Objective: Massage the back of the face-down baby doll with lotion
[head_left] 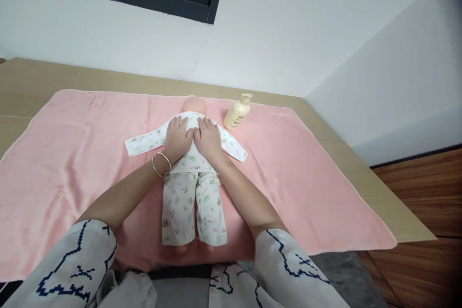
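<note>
A baby doll (191,187) in a white printed suit lies lengthwise on a pink towel (72,154), head away from me. My left hand (177,137), with two bangles at the wrist, lies flat on the doll's upper body, fingers stretched out. Right beside it my right hand (208,137) also rests flat on the doll's chest, fingers together and extended. The thumbs nearly touch at the middle. Neither hand holds anything. The doll's sleeves spread out to both sides and its bare feet show at the near end.
A cream pump bottle (237,113) stands on the towel just right of the doll's head. The towel covers a light wooden table (378,192) set against a white wall. A wooden floor lies to the right, and a dark window frame is above.
</note>
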Motion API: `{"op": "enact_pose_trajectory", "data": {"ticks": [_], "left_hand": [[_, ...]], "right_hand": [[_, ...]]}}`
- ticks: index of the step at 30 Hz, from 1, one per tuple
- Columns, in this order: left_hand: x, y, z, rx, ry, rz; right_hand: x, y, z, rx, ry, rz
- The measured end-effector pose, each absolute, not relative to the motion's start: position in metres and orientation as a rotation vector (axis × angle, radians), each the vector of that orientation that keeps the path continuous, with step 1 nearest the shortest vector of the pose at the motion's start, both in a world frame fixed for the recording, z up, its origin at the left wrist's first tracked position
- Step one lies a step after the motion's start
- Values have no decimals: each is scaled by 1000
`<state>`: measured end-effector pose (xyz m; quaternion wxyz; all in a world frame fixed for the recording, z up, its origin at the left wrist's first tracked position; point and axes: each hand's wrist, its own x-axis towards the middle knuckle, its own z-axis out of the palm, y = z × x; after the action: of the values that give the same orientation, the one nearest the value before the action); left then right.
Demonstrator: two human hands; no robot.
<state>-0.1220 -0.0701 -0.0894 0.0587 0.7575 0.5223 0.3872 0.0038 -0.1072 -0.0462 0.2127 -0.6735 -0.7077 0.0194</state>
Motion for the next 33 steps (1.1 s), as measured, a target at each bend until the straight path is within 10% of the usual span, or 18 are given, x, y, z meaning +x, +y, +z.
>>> {"op": "enact_pose_trajectory", "data": {"ticks": [33], "left_hand": [[-120, -78, -66, 2523, 1672, 893]], "right_hand": [[5, -114, -29, -1920, -2093, 15]]}}
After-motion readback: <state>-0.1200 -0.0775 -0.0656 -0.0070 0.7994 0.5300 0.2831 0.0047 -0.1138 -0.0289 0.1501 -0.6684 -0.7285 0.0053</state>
